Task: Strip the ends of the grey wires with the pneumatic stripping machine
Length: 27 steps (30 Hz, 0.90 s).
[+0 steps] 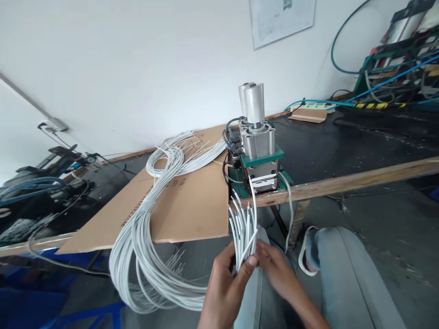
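Workshop: metal machine (258, 139) on black workbench (315, 151), white cable bundle (146, 210), hose-strewn equipment (394, 68).

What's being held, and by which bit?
The left hand holds a bundle of white cables near its ends; whether the right hand grips too is unclear.

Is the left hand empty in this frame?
No, the left hand is closed around a bundle of white cables near their ends.

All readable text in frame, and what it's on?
"P/N": printed on the cardboard sheet.
"QTY": same cardboard sheet, next to "P/N".
Other print on the cardboard sheet, near its left edge and far end: too blurred to read surely.
Posted paper sheet: too small to read.
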Available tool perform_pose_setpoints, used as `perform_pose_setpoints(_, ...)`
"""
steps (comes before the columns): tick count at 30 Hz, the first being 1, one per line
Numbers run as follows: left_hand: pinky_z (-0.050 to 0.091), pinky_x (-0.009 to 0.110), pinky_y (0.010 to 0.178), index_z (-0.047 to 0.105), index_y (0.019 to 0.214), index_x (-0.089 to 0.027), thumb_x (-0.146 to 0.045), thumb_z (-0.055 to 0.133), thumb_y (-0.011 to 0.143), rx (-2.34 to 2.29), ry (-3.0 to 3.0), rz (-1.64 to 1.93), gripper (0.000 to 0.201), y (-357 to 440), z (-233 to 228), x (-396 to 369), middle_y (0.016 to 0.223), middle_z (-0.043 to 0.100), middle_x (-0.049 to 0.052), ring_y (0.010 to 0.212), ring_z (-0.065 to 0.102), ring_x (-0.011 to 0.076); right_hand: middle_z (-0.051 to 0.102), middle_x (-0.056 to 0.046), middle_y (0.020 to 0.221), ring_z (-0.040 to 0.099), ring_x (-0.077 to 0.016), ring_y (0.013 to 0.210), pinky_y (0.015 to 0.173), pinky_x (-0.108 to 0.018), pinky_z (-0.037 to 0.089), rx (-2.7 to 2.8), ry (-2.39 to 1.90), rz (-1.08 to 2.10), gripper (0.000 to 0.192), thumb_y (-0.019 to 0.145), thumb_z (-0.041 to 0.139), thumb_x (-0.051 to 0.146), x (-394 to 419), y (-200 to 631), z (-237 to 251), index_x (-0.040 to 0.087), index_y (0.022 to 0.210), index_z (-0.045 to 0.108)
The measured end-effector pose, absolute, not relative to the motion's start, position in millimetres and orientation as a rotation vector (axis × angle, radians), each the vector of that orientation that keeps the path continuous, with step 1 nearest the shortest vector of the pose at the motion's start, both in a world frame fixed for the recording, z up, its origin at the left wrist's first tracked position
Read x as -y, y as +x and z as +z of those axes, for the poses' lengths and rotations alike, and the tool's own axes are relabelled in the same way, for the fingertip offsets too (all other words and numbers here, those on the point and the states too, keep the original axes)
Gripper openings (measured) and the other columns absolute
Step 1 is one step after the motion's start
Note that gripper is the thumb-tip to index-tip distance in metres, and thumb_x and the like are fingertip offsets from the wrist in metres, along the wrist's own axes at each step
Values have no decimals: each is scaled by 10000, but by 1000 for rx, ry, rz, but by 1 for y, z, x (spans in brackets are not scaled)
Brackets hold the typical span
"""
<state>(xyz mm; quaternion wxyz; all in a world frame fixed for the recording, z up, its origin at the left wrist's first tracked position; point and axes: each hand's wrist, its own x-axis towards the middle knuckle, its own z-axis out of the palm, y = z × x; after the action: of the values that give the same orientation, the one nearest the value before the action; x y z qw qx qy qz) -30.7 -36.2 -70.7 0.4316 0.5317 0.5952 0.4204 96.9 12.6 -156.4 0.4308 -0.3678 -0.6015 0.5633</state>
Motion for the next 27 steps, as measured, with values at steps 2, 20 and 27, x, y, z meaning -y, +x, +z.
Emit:
perform_pose_setpoints(2, 462, 285, 776, 739, 979, -135, -491, 652, 884, -1479, 1311, 1032, 379, -31, -69, 34, 807, 686, 51, 822, 589, 244, 694, -82, 954, 665, -212, 852, 693, -317, 580, 1357, -837, 1479, 459, 1022, 413, 536, -22, 115, -136, 198, 1096, 715)
perform_pose_setpoints(20, 388, 240, 560, 591, 658, -181, -607, 639, 854, -1617, 1225, 1267, 471, -27, -69, 30, 567, 486, -27, 567, 429, 141, 534, 23, 735, 484, -100, 548, 462, -209, 489, 1093, -632, 1665, 372, 927, 604, 557, -20, 118, -103, 206, 813, 564)
perform_pose_setpoints(27, 190, 221, 451, 687, 816, -155, -564, 731, 784, -1543, 1118, 1229, 413, -17, -63, 29, 537, 316, -89, 510, 229, 94, 543, 9, 681, 488, -118, 556, 483, -210, 401, 1367, -914, 1410, 378, 947, 536, 580, 16, 117, -110, 224, 853, 618)
